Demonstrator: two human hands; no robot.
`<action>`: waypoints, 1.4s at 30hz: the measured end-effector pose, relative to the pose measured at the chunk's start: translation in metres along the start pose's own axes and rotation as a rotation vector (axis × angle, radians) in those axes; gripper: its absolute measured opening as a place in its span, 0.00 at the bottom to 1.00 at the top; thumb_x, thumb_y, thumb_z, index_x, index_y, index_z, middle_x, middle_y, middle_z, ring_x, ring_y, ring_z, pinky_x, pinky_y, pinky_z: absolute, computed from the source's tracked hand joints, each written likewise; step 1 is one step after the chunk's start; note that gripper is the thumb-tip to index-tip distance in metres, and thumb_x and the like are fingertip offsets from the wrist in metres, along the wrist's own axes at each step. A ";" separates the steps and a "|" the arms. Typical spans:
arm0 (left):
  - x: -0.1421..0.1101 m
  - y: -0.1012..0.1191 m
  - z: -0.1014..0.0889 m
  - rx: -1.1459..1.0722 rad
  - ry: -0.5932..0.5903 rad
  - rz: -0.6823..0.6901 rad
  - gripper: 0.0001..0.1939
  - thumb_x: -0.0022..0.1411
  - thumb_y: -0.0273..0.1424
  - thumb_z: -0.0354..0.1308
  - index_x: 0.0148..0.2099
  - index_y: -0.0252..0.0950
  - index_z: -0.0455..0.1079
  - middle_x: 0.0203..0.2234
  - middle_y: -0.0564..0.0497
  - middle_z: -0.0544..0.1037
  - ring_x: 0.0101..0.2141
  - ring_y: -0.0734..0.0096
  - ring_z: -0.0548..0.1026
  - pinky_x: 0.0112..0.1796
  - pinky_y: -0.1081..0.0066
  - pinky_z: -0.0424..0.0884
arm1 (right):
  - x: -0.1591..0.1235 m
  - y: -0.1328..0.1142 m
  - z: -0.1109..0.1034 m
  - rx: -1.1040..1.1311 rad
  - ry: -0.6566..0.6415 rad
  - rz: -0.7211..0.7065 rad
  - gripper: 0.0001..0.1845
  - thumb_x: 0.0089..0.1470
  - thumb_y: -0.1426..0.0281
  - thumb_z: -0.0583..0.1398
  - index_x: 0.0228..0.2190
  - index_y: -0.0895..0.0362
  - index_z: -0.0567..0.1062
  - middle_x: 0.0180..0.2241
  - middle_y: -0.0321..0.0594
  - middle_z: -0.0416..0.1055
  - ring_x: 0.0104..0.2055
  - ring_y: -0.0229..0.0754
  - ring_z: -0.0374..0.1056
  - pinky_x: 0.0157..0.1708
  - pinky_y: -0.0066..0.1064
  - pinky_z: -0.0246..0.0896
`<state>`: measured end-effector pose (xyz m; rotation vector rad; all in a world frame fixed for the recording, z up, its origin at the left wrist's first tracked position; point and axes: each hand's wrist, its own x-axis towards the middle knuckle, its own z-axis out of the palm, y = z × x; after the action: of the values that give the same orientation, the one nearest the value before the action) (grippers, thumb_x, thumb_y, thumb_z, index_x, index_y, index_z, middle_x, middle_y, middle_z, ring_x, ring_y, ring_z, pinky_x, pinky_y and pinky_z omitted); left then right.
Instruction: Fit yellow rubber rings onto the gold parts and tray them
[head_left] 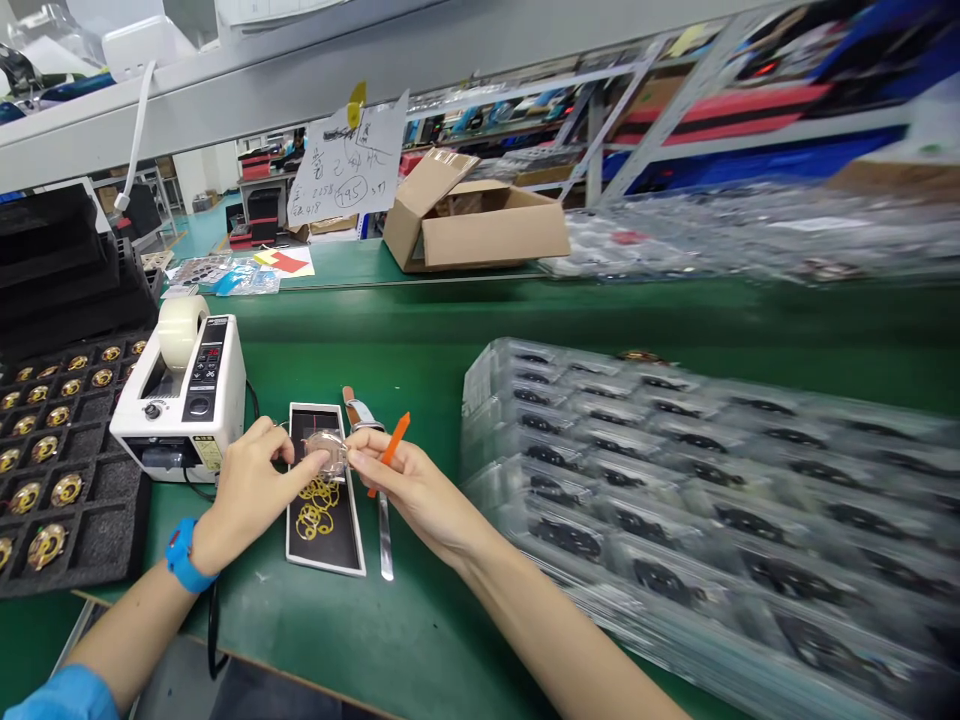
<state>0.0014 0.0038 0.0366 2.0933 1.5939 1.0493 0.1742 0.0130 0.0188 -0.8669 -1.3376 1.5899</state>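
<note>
Both hands meet over a small black tray that holds several thin gold rings. Between them is a small clear round part. My left hand pinches it from the left with thumb and forefinger. My right hand pinches it from the right and also holds an orange stick between its fingers. A metal tweezer lies on the green mat beside the tray, under my right hand.
A white tape dispenser stands left of the tray. A black foam tray with gold parts is at the far left. Stacked clear plastic trays fill the right. An open cardboard box and a hanging paper note are at the back.
</note>
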 end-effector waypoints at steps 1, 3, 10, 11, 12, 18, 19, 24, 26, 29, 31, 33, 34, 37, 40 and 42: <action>0.000 -0.001 -0.001 -0.010 0.040 0.035 0.16 0.57 0.33 0.58 0.22 0.35 0.58 0.21 0.57 0.60 0.22 0.77 0.60 0.25 0.73 0.56 | 0.000 -0.001 -0.001 0.006 0.002 -0.005 0.20 0.45 0.51 0.63 0.25 0.56 0.69 0.19 0.29 0.55 0.23 0.33 0.46 0.25 0.28 0.42; -0.001 -0.002 -0.004 -0.069 0.136 0.133 0.11 0.60 0.30 0.56 0.25 0.35 0.61 0.22 0.57 0.62 0.22 0.77 0.61 0.24 0.74 0.58 | 0.000 -0.002 -0.001 0.015 0.012 -0.008 0.20 0.45 0.52 0.63 0.24 0.56 0.68 0.18 0.28 0.52 0.22 0.33 0.45 0.24 0.28 0.40; 0.002 -0.006 -0.002 -0.195 0.056 0.488 0.10 0.59 0.32 0.60 0.44 0.40 0.73 0.49 0.43 0.70 0.51 0.59 0.69 0.48 0.57 0.67 | -0.003 -0.001 0.006 0.156 -0.064 0.022 0.22 0.43 0.53 0.65 0.22 0.57 0.66 0.19 0.28 0.50 0.22 0.32 0.41 0.24 0.27 0.38; 0.003 -0.007 -0.001 -0.216 0.018 0.520 0.11 0.58 0.34 0.61 0.44 0.40 0.73 0.51 0.42 0.70 0.52 0.57 0.68 0.50 0.54 0.66 | -0.004 0.001 0.008 0.202 -0.076 0.037 0.22 0.42 0.53 0.66 0.21 0.57 0.66 0.19 0.28 0.51 0.22 0.32 0.41 0.24 0.27 0.39; 0.004 -0.009 0.000 -0.240 -0.011 0.550 0.14 0.57 0.37 0.62 0.45 0.40 0.73 0.52 0.42 0.70 0.53 0.55 0.67 0.51 0.53 0.66 | -0.004 0.004 0.011 0.251 -0.085 0.055 0.22 0.41 0.53 0.67 0.21 0.57 0.66 0.20 0.29 0.52 0.23 0.32 0.42 0.24 0.27 0.39; -0.003 -0.014 -0.010 -0.236 0.031 0.712 0.20 0.60 0.33 0.58 0.54 0.38 0.66 0.51 0.39 0.73 0.52 0.60 0.71 0.50 0.58 0.71 | -0.012 0.001 0.019 0.372 -0.049 0.060 0.23 0.37 0.52 0.68 0.22 0.56 0.68 0.22 0.33 0.56 0.23 0.33 0.46 0.23 0.27 0.44; -0.008 -0.014 -0.018 -0.167 0.085 0.718 0.17 0.62 0.28 0.56 0.54 0.37 0.67 0.50 0.40 0.74 0.50 0.63 0.73 0.48 0.62 0.73 | -0.012 -0.005 0.016 0.326 -0.029 0.040 0.23 0.37 0.52 0.68 0.22 0.56 0.68 0.22 0.33 0.56 0.23 0.33 0.46 0.23 0.27 0.46; -0.034 -0.031 -0.101 0.219 0.491 0.555 0.13 0.61 0.21 0.53 0.45 0.39 0.72 0.38 0.49 0.80 0.39 0.69 0.78 0.41 0.68 0.74 | 0.019 -0.046 -0.012 -0.374 -0.048 -0.009 0.19 0.49 0.54 0.60 0.21 0.55 0.68 0.22 0.34 0.62 0.24 0.35 0.54 0.26 0.29 0.51; -0.025 -0.054 -0.141 0.314 0.675 0.261 0.09 0.63 0.27 0.51 0.40 0.38 0.72 0.34 0.49 0.79 0.37 0.68 0.77 0.41 0.67 0.73 | 0.048 -0.058 -0.021 -0.832 -0.058 0.052 0.15 0.54 0.61 0.57 0.21 0.56 0.68 0.21 0.35 0.65 0.23 0.37 0.58 0.25 0.29 0.52; 0.011 -0.107 -0.184 0.501 0.500 -0.223 0.15 0.63 0.35 0.46 0.43 0.34 0.72 0.38 0.46 0.79 0.39 0.64 0.76 0.41 0.67 0.71 | 0.094 -0.066 -0.028 -1.222 0.033 0.145 0.11 0.53 0.69 0.56 0.21 0.57 0.71 0.22 0.40 0.71 0.26 0.41 0.65 0.27 0.30 0.54; 0.038 -0.146 -0.195 0.537 0.384 -0.314 0.14 0.59 0.33 0.50 0.39 0.31 0.74 0.36 0.43 0.80 0.38 0.59 0.77 0.40 0.65 0.71 | 0.117 -0.067 -0.030 -1.299 0.156 0.139 0.09 0.53 0.71 0.56 0.24 0.59 0.74 0.29 0.49 0.74 0.34 0.48 0.69 0.31 0.33 0.56; 0.060 -0.179 -0.195 0.569 0.298 -0.360 0.12 0.56 0.30 0.51 0.35 0.30 0.74 0.34 0.41 0.80 0.37 0.54 0.77 0.40 0.64 0.70 | 0.130 -0.067 -0.031 -1.351 0.271 0.113 0.09 0.53 0.72 0.56 0.30 0.62 0.75 0.37 0.56 0.74 0.42 0.53 0.68 0.35 0.36 0.57; 0.068 -0.191 -0.193 0.587 0.266 -0.376 0.11 0.55 0.30 0.52 0.33 0.30 0.74 0.33 0.40 0.80 0.38 0.53 0.76 0.40 0.63 0.70 | 0.132 -0.067 -0.031 -1.362 0.312 0.102 0.10 0.53 0.72 0.55 0.32 0.62 0.75 0.39 0.58 0.73 0.44 0.54 0.68 0.36 0.36 0.57; 0.082 -0.216 -0.185 0.647 0.213 -0.406 0.11 0.53 0.29 0.52 0.32 0.29 0.73 0.35 0.34 0.78 0.41 0.47 0.75 0.42 0.59 0.68 | 0.121 -0.072 -0.032 -1.345 0.376 0.081 0.12 0.55 0.70 0.53 0.35 0.61 0.75 0.39 0.53 0.74 0.42 0.52 0.69 0.34 0.34 0.57; 0.091 -0.224 -0.187 0.695 0.186 -0.432 0.10 0.51 0.31 0.54 0.27 0.28 0.71 0.36 0.29 0.76 0.44 0.41 0.72 0.43 0.57 0.67 | 0.095 -0.081 -0.035 -1.294 0.413 0.050 0.13 0.56 0.67 0.51 0.34 0.57 0.75 0.34 0.45 0.75 0.36 0.47 0.70 0.30 0.31 0.55; 0.095 -0.225 -0.190 0.711 0.161 -0.446 0.10 0.49 0.33 0.55 0.22 0.31 0.69 0.32 0.30 0.76 0.44 0.40 0.72 0.41 0.57 0.67 | 0.075 -0.084 -0.037 -1.224 0.425 0.010 0.14 0.57 0.65 0.50 0.32 0.55 0.74 0.31 0.41 0.74 0.33 0.44 0.69 0.28 0.29 0.54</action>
<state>-0.2793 0.1324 0.0593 1.8793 2.6488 0.5453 0.1941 0.1007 0.0961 -1.7743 -1.9190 0.3696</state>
